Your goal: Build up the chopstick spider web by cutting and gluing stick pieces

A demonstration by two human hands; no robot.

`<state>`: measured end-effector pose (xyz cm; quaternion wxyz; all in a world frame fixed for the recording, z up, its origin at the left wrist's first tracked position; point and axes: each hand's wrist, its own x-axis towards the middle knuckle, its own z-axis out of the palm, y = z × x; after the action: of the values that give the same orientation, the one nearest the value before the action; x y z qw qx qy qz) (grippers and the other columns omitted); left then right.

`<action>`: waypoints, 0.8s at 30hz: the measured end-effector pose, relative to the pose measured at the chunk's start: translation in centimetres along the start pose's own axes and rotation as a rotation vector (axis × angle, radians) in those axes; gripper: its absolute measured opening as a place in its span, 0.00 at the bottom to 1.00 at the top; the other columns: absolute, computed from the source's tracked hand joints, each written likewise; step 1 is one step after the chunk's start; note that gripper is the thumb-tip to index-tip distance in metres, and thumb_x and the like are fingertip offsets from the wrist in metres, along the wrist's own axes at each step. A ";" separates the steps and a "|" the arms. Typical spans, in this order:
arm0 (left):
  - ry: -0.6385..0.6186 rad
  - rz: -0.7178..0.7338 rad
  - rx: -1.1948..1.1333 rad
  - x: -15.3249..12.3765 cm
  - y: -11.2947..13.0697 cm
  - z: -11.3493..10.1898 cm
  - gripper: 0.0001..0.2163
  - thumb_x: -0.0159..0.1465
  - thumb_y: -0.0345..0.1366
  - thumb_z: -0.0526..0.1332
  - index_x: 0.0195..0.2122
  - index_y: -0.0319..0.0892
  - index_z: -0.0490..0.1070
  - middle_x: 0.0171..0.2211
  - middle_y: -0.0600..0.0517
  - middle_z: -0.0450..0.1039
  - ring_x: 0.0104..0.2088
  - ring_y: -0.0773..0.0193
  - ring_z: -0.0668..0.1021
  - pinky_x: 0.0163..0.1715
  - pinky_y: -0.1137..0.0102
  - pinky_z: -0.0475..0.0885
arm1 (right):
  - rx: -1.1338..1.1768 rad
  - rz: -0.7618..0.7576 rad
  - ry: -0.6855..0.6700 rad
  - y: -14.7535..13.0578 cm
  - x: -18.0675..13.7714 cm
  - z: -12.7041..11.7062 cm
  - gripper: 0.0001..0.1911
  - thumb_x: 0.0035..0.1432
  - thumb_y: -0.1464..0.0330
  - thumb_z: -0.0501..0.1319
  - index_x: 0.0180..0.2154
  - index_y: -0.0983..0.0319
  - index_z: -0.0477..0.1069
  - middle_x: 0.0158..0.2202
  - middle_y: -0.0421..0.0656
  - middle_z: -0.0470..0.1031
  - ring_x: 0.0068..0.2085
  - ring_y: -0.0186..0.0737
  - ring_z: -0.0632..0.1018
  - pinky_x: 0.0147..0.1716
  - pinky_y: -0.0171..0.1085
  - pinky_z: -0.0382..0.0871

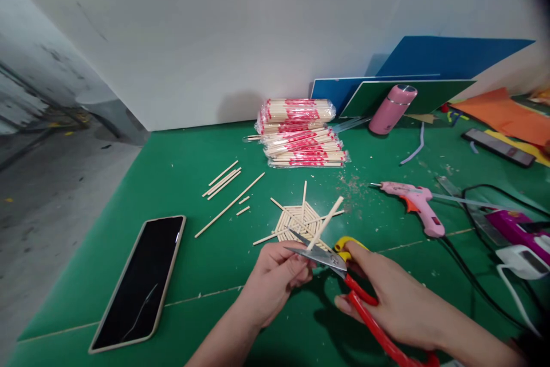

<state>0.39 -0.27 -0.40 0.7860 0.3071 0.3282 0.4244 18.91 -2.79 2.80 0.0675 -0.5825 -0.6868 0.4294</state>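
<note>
My left hand (275,275) pinches the lower end of a thin wooden stick (327,221) that slants up to the right. My right hand (382,295) grips red and yellow scissors (344,267), whose open blades sit around the stick close to my left fingers. Just behind the hands a web-shaped piece built of glued sticks (299,219) lies flat on the green table (193,275).
A black phone (140,281) lies at the left. Loose sticks (226,181) and wrapped chopstick packs (301,132) are further back. A pink glue gun (415,204), cables, a pink bottle (392,109), coloured boards and a second phone (498,146) fill the right side.
</note>
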 end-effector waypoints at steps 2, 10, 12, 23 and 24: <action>-0.021 -0.025 -0.046 -0.1 0.1 0.2 0.08 0.50 0.38 0.64 0.24 0.37 0.71 0.12 0.60 0.56 0.14 0.78 0.53 0.19 0.75 0.52 | 0.014 -0.008 0.007 -0.1 -0.1 -0.1 0.14 0.49 0.58 0.58 0.33 0.58 0.57 0.30 0.37 0.69 0.29 0.34 0.69 0.26 0.31 0.59; 0.002 -0.004 -0.019 0.0 -0.1 0.2 0.10 0.51 0.39 0.64 0.25 0.36 0.72 0.11 0.61 0.52 0.14 0.77 0.53 0.19 0.75 0.51 | 0.035 -0.037 0.060 0.0 0.3 0.3 0.07 0.48 0.71 0.55 0.31 0.59 0.58 0.29 0.38 0.69 0.29 0.34 0.70 0.27 0.31 0.60; 0.064 0.062 0.055 0.1 0.0 0.1 0.10 0.52 0.39 0.63 0.27 0.36 0.72 0.14 0.59 0.55 0.17 0.75 0.55 0.19 0.76 0.50 | 0.058 -0.027 0.088 0.0 0.5 0.6 0.07 0.49 0.70 0.55 0.33 0.59 0.58 0.30 0.38 0.69 0.29 0.34 0.70 0.28 0.31 0.61; 0.192 0.240 0.492 -0.2 -0.5 0.0 0.08 0.57 0.37 0.56 0.27 0.38 0.70 0.20 0.55 0.61 0.20 0.71 0.61 0.21 0.76 0.57 | 0.187 0.032 0.187 0.6 0.7 1.6 0.29 0.43 0.63 0.63 0.47 0.59 0.56 0.42 0.43 0.67 0.41 0.39 0.71 0.41 0.37 0.65; 0.206 0.256 0.497 -0.2 -0.5 0.1 0.08 0.57 0.36 0.56 0.26 0.38 0.70 0.19 0.56 0.61 0.20 0.71 0.61 0.21 0.76 0.57 | 0.198 0.003 0.176 0.7 0.6 1.5 0.27 0.44 0.64 0.62 0.46 0.59 0.56 0.42 0.43 0.67 0.41 0.39 0.71 0.42 0.37 0.64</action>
<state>0.59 -0.71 -0.64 0.5893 0.4845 0.4587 0.4556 18.29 -3.06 1.13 0.1841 -0.6096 -0.6315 0.4423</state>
